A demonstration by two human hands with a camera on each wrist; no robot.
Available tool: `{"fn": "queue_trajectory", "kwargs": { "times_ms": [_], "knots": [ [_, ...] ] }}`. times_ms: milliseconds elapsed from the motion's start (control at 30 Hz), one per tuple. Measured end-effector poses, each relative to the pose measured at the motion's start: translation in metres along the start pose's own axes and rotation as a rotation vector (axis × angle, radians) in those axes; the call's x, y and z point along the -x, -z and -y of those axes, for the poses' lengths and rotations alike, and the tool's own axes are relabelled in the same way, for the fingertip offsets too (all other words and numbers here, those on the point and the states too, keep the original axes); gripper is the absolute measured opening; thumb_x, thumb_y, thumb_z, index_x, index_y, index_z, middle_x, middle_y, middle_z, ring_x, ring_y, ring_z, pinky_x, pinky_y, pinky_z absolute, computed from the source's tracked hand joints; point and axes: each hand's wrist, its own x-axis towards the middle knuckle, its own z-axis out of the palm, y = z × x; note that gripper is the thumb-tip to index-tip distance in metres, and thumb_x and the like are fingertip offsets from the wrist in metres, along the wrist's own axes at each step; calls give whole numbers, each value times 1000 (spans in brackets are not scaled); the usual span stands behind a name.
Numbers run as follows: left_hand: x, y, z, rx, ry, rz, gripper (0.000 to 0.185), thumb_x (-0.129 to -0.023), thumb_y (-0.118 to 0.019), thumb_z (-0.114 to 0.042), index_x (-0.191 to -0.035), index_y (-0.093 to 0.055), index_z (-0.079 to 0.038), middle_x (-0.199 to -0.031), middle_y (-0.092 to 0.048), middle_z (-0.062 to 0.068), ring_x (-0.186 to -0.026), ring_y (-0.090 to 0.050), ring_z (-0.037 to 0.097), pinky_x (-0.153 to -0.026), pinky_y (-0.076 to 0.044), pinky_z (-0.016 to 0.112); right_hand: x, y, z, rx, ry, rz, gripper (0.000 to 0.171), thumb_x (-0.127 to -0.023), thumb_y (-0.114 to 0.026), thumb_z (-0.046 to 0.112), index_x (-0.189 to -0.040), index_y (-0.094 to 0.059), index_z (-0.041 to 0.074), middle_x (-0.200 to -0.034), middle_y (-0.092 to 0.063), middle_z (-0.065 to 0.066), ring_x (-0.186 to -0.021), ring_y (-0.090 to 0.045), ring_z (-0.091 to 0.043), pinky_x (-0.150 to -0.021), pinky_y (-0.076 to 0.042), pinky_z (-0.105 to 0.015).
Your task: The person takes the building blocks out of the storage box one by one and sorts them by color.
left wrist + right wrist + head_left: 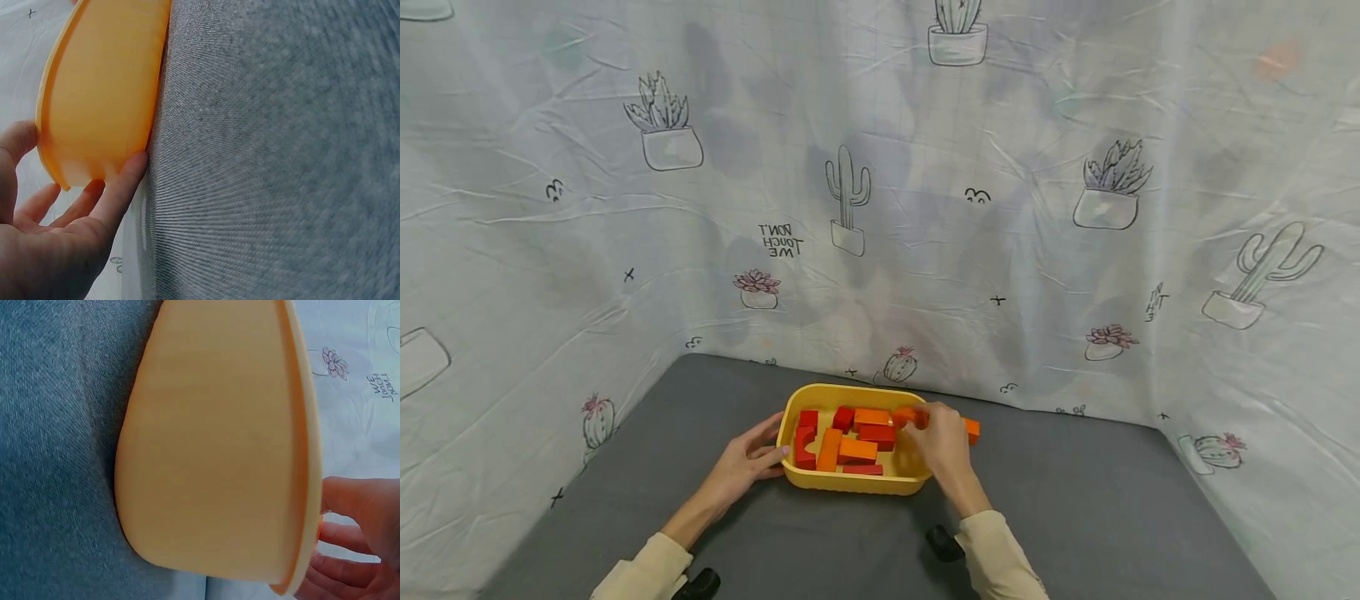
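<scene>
Several red and orange blocks [850, 437] lie packed inside a yellow tub [842, 482], which sits on the gray table [1075, 500] toward its back edge, just in front of the cactus-print cloth [880, 208] that hangs behind and to both sides.

The right hand [943, 446] reaches over the right end of the tub. Its fingertips meet an orange block [908, 416] at the tub's back right corner, but whether the grip has closed on that block or merely touches it cannot be told from the head view. Another orange block [972, 430] shows just past the hand, outside the tub's right rim. In the right wrist view the fingers [356, 506] sit beside the tub's rim and outer wall [219, 456], loosely spread.

The left hand [748, 462] rests against the left end of the tub. Its grip is wide: the fingers [122, 184] lie straight along the outer wall [100, 94], touching it near the bottom edge, with the thumb up by the rim.

Both forearms wear cream sleeves [1000, 558], each with a dark wrist unit [943, 542] below, nearer than the tub.
</scene>
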Motion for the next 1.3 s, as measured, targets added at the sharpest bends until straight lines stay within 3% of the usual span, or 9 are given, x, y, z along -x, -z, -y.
{"fn": "queue_trajectory", "kwargs": {
  "times_ms": [167, 333, 467, 567, 733, 1000, 1167, 1300],
  "knots": [
    [0, 0, 0, -2, 5, -9, 68, -95, -67, -14, -153, -32, -9, -147, -40, 26, -122, -55, 39, -86, -58, 40, -4, 10, -5, -136, -80, 29, 24, -82, -79, 10, -103, -76, 0, -91, -73, -13, -59, -59, -18, -51, -51, -26],
    [-1, 0, -1, 0, 9, -5, 68, -95, -66, -14, -154, -32, -10, -147, -40, 26, -123, -55, 38, -86, -58, 39, -10, 24, -19, -370, -272, 94, 24, -87, -75, 16, -107, -75, 3, -97, -74, -10, -84, -69, -24, -75, -60, -37],
    [-2, 0, -2, -1, 6, -3, 68, -95, -66, -14, -154, -32, -10, -148, -39, 26, -123, -55, 38, -86, -58, 39, -13, 34, -34, -623, -447, 162, 30, -91, -72, 15, -116, -71, -2, -105, -72, -16, -91, -70, -29, -88, -56, -49],
    [-1, 2, -2, -1, 4, -2, 68, -95, -66, -13, -154, -31, -9, -148, -39, 27, -122, -55, 38, -86, -58, 38, -13, 38, -45, -734, -525, 192, 35, -92, -70, 15, -120, -67, -5, -109, -70, -19, -94, -71, -29, -92, -53, -50],
    [0, 2, -2, 7, 3, 11, 69, -95, -65, -12, -154, -30, -9, -148, -38, 28, -123, -54, 39, -86, -58, 38, -9, 42, -64, -795, -568, 201, 40, -93, -70, 18, -123, -64, -8, -113, -69, -21, -98, -70, -32, -94, -52, -48],
    [0, -1, -1, -7, 69, -16, 68, -96, -66, -16, -154, -31, -9, -148, -39, 27, -123, -55, 37, -84, -58, 41, 6, 69, -121, -723, -603, 176, 51, -95, -67, 23, -132, -55, -10, -123, -64, -22, -95, -70, -16, -98, -50, -46],
    [-3, -1, 1, -10, 74, -30, 68, -95, -66, -15, -153, -33, -10, -147, -40, 27, -122, -55, 36, -84, -59, 41, 10, 86, -160, -750, -644, 159, 56, -97, -64, 19, -136, -45, -18, -110, -69, -16, -87, -70, -10, -90, -56, -35],
    [-5, -1, -1, -9, 67, -32, 68, -95, -66, -15, -153, -33, -10, -147, -40, 27, -122, -55, 36, -84, -59, 41, 10, 92, -176, -742, -658, 171, 56, -97, -63, 15, -136, -43, -19, -106, -69, -10, -83, -69, -6, -84, -58, -29]
  ]
}}
